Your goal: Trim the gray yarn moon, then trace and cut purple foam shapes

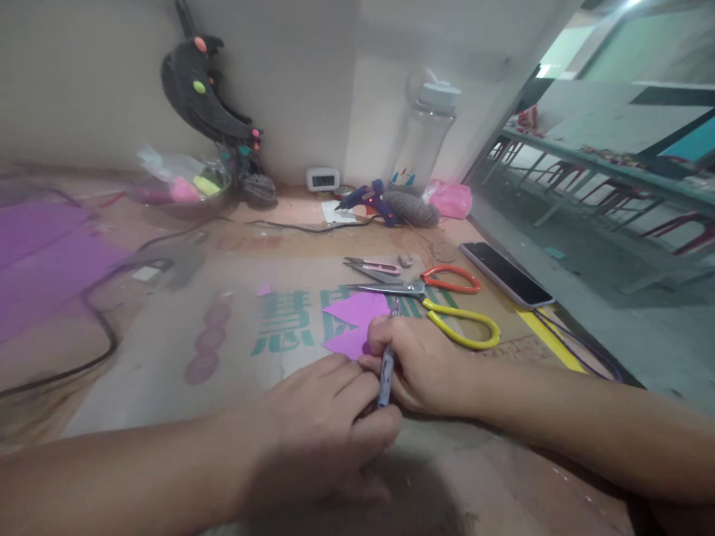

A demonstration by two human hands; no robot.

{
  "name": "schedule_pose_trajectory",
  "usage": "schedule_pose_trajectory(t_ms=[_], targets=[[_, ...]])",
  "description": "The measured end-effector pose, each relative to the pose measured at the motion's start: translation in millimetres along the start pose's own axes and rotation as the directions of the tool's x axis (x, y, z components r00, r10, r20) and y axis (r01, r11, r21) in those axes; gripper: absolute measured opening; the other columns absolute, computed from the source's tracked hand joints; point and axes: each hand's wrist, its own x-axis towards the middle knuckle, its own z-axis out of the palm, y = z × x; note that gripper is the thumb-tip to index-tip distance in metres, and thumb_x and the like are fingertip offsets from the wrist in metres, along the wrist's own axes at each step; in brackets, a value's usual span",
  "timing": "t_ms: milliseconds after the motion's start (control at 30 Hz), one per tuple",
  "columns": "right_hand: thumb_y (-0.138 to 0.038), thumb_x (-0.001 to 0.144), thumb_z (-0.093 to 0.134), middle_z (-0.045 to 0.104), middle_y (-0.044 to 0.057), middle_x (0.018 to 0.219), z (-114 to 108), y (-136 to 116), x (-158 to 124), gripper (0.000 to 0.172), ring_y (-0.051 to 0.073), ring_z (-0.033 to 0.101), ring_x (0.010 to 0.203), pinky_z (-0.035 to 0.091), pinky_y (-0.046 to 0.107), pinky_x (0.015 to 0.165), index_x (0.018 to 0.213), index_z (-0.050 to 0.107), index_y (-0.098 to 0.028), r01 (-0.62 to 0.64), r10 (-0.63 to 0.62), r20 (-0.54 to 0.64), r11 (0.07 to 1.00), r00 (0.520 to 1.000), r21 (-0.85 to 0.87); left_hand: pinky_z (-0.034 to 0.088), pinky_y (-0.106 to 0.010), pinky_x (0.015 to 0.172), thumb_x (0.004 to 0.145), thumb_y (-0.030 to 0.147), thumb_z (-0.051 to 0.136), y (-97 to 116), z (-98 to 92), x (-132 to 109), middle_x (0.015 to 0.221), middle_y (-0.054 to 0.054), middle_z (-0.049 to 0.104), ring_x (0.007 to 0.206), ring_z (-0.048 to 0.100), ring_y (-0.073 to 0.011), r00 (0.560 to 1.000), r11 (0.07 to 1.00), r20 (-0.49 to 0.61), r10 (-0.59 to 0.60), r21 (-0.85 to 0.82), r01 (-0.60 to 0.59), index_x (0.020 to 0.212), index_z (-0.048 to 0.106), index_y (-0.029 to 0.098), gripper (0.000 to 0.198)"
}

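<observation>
My right hand [427, 361] is closed around a slim grey pen with dark marks [386, 377], which stands steeply tilted between thumb and fingers. Close against it, my left hand [329, 417] has its fingers bent in, near the pen's lower end; what its fingertips hold is hidden. Just beyond both hands, a purple paper piece with zigzag points [360, 313] lies on the printed cardboard [161, 327]. Scissors with one orange and one yellow handle [461, 327] lie open past my right hand. Small pink-handled thread snips [380, 266] are behind them.
At the back are a blue glue gun [366, 197], grey yarn [413, 208], a clear bottle [424, 138] and a small clock [322, 179]. A phone [506, 274] lies right. Purple sheets [50, 260] and a black cord [106, 320] are left, near a bowl [184, 201].
</observation>
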Motion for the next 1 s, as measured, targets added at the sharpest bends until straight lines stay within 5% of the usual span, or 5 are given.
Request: schedule_pose_trajectory(t_ms=[167,333,467,667,1000], targets=[[-0.025,0.095,0.051,0.059,0.001,0.064,0,-1,0,0.012,0.012,0.050,0.051,0.035,0.023,0.050,0.087,0.053,-0.017,0.014,-0.015,-0.033,0.999,0.999,-0.034,0.045,-0.031,0.073,0.089,0.032,0.063,-1,-2.4,0,0.080,0.000,0.064,0.072,0.056,-0.0180,0.999,1.000,0.016,-0.030,-0.001,0.030,0.088,0.059,0.022,0.010],[-0.025,0.094,0.052,0.061,0.001,0.066,1,0,1,0.010,0.013,0.053,0.052,0.036,0.023,0.050,0.088,0.052,-0.017,-0.009,0.009,-0.039,1.000,0.999,-0.002,0.048,-0.033,0.071,0.081,0.041,0.076,-2,-2.8,1,0.085,-0.002,0.067,0.075,0.059,-0.0208,0.995,0.996,0.083,-0.046,-0.067,0.052,0.093,0.061,0.020,0.028],[-0.024,0.094,0.053,0.061,0.001,0.068,3,2,0,0.008,0.013,0.054,0.055,0.037,0.022,0.051,0.089,0.050,-0.018,-0.006,0.007,-0.046,0.999,0.999,0.034,0.050,-0.036,0.071,0.086,0.035,0.072,-2,-0.5,1,0.086,-0.004,0.067,0.075,0.060,-0.0222,0.997,0.995,0.059,-0.047,-0.088,0.052,0.094,0.060,0.019,0.021],[-0.029,0.091,0.058,0.057,-0.004,0.066,-1,14,2,0.017,0.011,0.048,0.055,0.036,0.022,0.054,0.084,0.045,-0.022,-0.252,0.263,-0.027,0.945,0.964,0.206,0.052,-0.042,0.085,0.091,0.057,0.059,-7,-10.5,-3,0.113,-0.013,0.068,0.099,0.063,-0.0284,0.996,0.984,0.020,-0.091,-0.154,0.093,0.133,0.044,0.015,0.061],[-0.036,0.090,0.059,0.051,-0.004,0.070,-17,73,12,0.022,0.013,0.049,0.065,0.039,0.026,0.063,0.080,0.045,-0.022,-0.407,0.420,-0.006,0.884,0.908,0.230,0.044,-0.052,0.107,0.102,0.041,0.045,-55,-17.4,-4,0.134,-0.015,0.064,0.123,0.060,-0.0314,0.973,0.992,0.195,-0.120,-0.002,0.123,0.124,0.062,0.014,0.038]])
